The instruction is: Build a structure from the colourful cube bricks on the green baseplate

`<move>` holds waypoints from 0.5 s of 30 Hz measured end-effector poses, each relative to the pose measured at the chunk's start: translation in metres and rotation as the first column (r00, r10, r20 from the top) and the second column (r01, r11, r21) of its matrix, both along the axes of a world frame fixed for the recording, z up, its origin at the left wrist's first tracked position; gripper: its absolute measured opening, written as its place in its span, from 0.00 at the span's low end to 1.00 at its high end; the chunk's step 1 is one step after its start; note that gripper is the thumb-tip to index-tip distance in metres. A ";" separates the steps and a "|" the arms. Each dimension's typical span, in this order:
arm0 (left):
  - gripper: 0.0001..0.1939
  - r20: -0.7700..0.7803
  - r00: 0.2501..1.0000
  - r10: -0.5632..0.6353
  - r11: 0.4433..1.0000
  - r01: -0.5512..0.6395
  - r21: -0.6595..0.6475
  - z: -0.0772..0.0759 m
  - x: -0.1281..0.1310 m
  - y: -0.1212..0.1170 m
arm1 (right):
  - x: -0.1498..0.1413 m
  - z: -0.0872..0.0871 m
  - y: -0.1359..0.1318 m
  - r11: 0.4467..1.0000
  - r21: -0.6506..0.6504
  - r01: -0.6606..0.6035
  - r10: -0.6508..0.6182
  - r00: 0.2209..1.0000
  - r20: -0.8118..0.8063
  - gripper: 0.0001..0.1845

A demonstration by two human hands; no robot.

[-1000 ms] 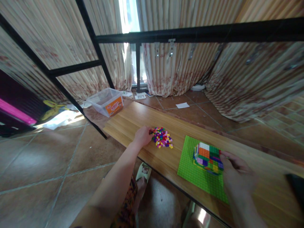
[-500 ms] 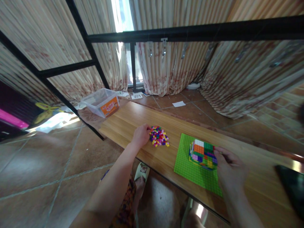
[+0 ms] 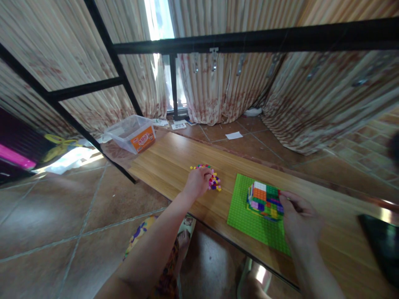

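Observation:
My left hand (image 3: 199,181) reaches over a loose pile of small coloured building bricks (image 3: 215,182). Its fingers are bent down and pinched among them, partly covering the pile; what they hold, if anything, is hidden. A block-shaped model (image 3: 264,202) of many-coloured bricks stands on a green baseplate (image 3: 238,207). At the model's right corner my right hand (image 3: 299,214) is closed, thumb and forefinger pinching at a red brick (image 3: 279,193). The fingers hide part of that corner, and the wrist lies across the baseplate's right edge.
Both work areas lie on a long narrow wooden bench (image 3: 174,153). A clear plastic box (image 3: 131,133) with an orange label stands beyond its left end. A dark flat object (image 3: 380,245) sits at the right. Black metal bars (image 3: 193,46) cross in front of the curtains.
My left hand has moved right, from the pile's left edge to over its middle, and some bricks are spread to the left. My right hand stays at the model.

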State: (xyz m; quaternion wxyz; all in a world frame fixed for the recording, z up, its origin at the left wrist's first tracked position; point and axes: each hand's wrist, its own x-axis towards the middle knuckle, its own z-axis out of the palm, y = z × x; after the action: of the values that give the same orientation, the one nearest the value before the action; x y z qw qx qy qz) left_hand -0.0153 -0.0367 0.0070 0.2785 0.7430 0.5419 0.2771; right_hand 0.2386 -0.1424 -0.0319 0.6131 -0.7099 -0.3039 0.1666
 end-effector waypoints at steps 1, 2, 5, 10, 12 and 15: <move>0.13 0.046 0.999 0.001 1.000 0.000 -0.021 0.000 0.001 0.000 | -0.001 0.000 0.000 1.000 -0.003 0.003 -0.003 1.000 0.004 0.16; 0.13 0.097 0.995 0.003 0.999 0.002 -0.046 0.000 0.002 0.000 | -0.001 0.001 0.000 1.000 -0.007 0.008 -0.008 1.000 0.011 0.16; 0.11 0.270 0.963 -0.005 0.987 0.047 -0.151 -0.002 0.005 0.000 | 0.000 0.004 0.001 1.000 -0.003 0.027 -0.027 0.999 0.024 0.17; 0.03 0.565 0.825 -0.018 0.937 0.211 -0.278 -0.003 0.018 -0.006 | -0.011 0.024 -0.004 0.963 0.207 0.174 -0.228 0.934 0.276 0.17; 0.04 0.635 0.772 -0.035 0.914 0.282 -0.292 -0.001 0.025 -0.012 | -0.027 0.034 -0.007 0.965 0.242 0.098 -0.170 0.940 0.295 0.17; 0.10 0.700 0.707 -0.097 0.861 0.413 -0.298 0.003 0.032 -0.021 | -0.058 0.042 -0.010 0.970 0.140 -0.198 0.163 0.960 0.227 0.17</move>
State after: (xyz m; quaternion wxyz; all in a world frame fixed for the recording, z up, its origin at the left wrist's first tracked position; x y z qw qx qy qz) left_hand 0.0167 -0.0578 0.0104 0.6467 0.5831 0.3430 0.3523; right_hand 0.1807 -0.1520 0.0103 0.6144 -0.6410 -0.4442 0.1194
